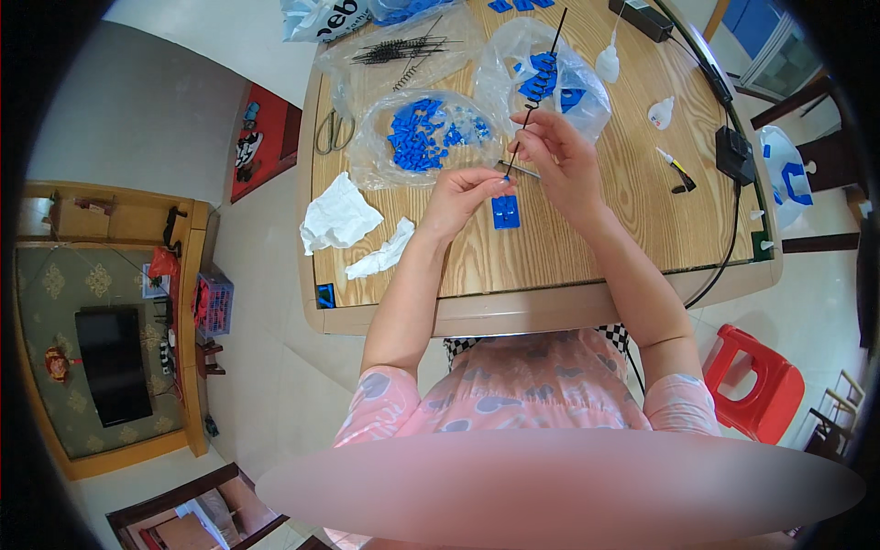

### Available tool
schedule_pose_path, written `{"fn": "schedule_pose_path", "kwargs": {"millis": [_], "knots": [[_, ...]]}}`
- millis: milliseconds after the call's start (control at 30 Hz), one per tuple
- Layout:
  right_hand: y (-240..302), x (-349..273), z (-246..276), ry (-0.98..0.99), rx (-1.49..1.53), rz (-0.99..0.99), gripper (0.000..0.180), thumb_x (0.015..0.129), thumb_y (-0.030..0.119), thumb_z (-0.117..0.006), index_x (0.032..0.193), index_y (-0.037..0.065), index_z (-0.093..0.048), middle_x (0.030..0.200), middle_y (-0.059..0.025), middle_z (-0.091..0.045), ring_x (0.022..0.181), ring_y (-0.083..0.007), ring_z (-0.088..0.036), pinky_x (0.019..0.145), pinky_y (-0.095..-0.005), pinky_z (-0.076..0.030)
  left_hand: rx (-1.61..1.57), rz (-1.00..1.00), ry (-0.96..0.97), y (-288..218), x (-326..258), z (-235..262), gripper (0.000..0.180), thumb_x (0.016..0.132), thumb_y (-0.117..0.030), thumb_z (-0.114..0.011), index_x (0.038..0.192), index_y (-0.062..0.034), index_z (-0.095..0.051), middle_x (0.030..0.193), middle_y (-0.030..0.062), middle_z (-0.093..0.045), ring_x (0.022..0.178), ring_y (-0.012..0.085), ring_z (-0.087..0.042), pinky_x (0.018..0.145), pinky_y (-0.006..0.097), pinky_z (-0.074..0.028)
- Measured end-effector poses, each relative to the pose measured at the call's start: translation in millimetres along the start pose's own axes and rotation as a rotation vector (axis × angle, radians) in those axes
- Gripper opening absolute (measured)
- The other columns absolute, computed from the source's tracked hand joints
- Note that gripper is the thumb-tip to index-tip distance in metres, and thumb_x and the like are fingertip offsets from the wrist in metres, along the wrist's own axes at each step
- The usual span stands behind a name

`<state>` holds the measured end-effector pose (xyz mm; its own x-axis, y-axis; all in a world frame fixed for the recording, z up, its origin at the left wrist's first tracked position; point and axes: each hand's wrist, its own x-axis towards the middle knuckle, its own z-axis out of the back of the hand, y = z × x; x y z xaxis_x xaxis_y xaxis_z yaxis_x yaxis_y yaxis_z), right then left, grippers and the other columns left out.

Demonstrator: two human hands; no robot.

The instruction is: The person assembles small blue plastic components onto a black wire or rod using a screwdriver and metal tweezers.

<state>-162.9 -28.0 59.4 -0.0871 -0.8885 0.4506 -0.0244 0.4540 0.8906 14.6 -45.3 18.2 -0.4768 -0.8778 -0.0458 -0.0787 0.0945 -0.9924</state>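
A thin black wire rod with a coiled middle (539, 87) stands slanted over the table, its straight top end pointing away from me. The fingers of my right hand (564, 170) are closed around its lower straight part. My left hand (465, 199) pinches the rod's bottom end, where a tiny blue piece (506, 180) shows at the fingertips. Just below lies a blue square plastic part (505, 213) on the wooden table (559, 261). A slim metal tool (521, 168) lies behind my hands, partly hidden by them.
Beyond my left hand, a plastic bag (367, 170) holds many small blue pieces (417, 133). More coiled black rods (403, 50) lie behind it. Scissors (335, 134) and crumpled tissue (339, 215) sit left. A glue tube (676, 165), dropper bottle (661, 114) and black adapter (734, 156) sit right.
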Motion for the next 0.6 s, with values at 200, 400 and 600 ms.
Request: {"fn": "schedule_pose_path", "kwargs": {"millis": [200, 400, 600], "knots": [[-0.3, 0.0, 0.3, 0.006, 0.002, 0.0, 0.018, 0.089, 0.005, -0.055, 0.106, 0.0, -0.058, 0.08, -0.0044, -0.064, 0.077, -0.0089, -0.062, 0.069, -0.0248, -0.051, -0.022, -0.016, 0.005, 0.6, -0.5, -0.9, 0.013, 0.087, -0.005, -0.059, 0.093, 0.0031, -0.067, 0.09, 0.0112, -0.067, 0.085, 0.0176, -0.064, 0.081, 0.031, -0.049], [-1.9, -1.0, 1.0, 0.031, 0.006, -0.035, 0.019, 0.089, 0.003, -0.054, 0.108, 0.0, -0.056, 0.09, -0.0056, -0.064, 0.078, -0.0087, -0.061, 0.069, -0.0237, -0.05, 0.017, -0.039, 0.005, -2.0, -0.6, -1.0, 0.012, 0.084, -0.004, -0.063, 0.094, 0.0022, -0.068, 0.091, 0.0086, -0.068, 0.084, 0.0137, -0.065, 0.077, 0.026, -0.05], [-0.3, -1.9, 0.8, 0.044, -0.006, -0.034, 0.021, 0.09, 0.001, -0.054, 0.11, -0.001, -0.054, 0.101, -0.0061, -0.063, 0.081, -0.0091, -0.061, 0.07, -0.0225, -0.049, -0.015, -0.038, 0.005, -0.2, -0.9, -2.0, 0.012, 0.083, -0.004, -0.064, 0.093, 0.0023, -0.068, 0.09, 0.0082, -0.069, 0.083, 0.013, -0.064, 0.077, 0.026, -0.05]]}}
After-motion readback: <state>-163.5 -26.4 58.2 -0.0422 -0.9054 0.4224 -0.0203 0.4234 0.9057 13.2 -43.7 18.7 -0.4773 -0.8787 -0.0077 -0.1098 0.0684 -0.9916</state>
